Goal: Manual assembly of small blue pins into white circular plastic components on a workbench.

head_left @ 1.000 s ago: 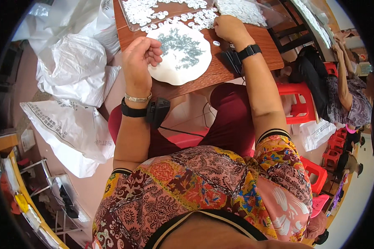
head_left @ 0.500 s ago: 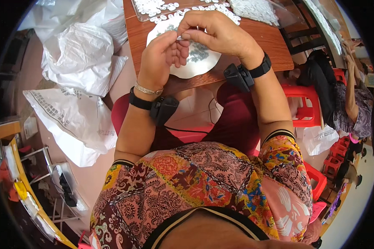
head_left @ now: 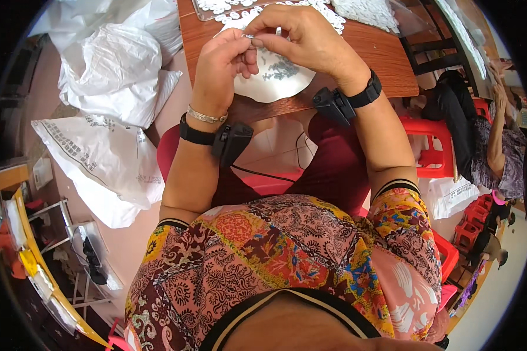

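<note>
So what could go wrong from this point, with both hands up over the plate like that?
1. The left hand and right hand pinch a tiny part at the fingertips; it could slip and drop.
2. The white plate of small dark pieces sits at the table's near edge; a wrist nudge might tip it off.
3. Loose white pieces lie just behind the hands and could scatter.

Brown wooden tabletop [head_left: 386, 55] occupies the upper centre of the view. Floor [head_left: 129, 245] is pale pinkish and smooth. Left of the tabletop, several white plastic sacks [head_left: 108, 76] lie heaped on the floor, one printed sack [head_left: 99, 164] lying flat nearest. A yellow-edged rack [head_left: 35, 263] with mixed items stands at lower left. Red plastic stools [head_left: 430, 149] stand right of the tabletop; another person's sleeve [head_left: 492, 152] shows at far right. Lighting is bright and even.
</note>
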{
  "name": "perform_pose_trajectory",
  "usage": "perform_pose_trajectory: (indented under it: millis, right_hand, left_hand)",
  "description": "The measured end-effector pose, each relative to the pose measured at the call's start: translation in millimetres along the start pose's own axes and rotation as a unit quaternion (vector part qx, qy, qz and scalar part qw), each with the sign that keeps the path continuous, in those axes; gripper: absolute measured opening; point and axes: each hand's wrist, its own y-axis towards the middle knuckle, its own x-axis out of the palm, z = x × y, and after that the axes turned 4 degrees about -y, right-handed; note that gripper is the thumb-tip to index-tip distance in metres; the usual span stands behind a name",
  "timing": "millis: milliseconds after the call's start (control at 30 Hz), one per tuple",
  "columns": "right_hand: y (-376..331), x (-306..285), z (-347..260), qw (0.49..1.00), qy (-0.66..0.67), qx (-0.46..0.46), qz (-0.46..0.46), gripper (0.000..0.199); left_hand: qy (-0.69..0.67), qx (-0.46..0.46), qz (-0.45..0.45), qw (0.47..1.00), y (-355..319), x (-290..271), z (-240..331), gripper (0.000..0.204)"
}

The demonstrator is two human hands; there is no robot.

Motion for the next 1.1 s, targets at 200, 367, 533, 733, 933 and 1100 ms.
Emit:
perform_pose_trajectory:
  millis: [200,367,533,733,933,1100]
  right_hand:
    - [-2.0,1.0,12.8,0.999,-0.024,0.0,-0.037,0.014]
    - [-19.1,25.3,36.5,0.977,-0.168,0.022,-0.13,0.01]
    - [-19.9,38.7,36.9,0.961,-0.211,0.016,-0.176,0.008]
    - [-18.1,43.4,35.7,0.95,-0.26,0.025,-0.172,0.007]
    - [-19.9,51.6,48.0,0.945,-0.279,0.033,-0.169,0.01]
    - [-15.9,29.7,47.5,0.987,-0.082,0.115,-0.072,0.013]
  left_hand:
    - [0.037,0.01,0.034,0.999,2.4,-6.8,-0.3,0.016]
    - [0.044,0.029,0.085,0.995,3.6,-9.8,4.5,0.016]
    - [0.05,0.031,0.078,0.995,3.3,-13.0,5.5,0.016]
    - [0.053,0.034,0.072,0.995,3.7,-13.4,6.7,0.017]
    - [0.065,0.033,0.077,0.994,3.4,-12.0,6.2,0.018]
    - [0.086,0.033,0.075,0.993,3.3,-9.9,5.1,0.019]
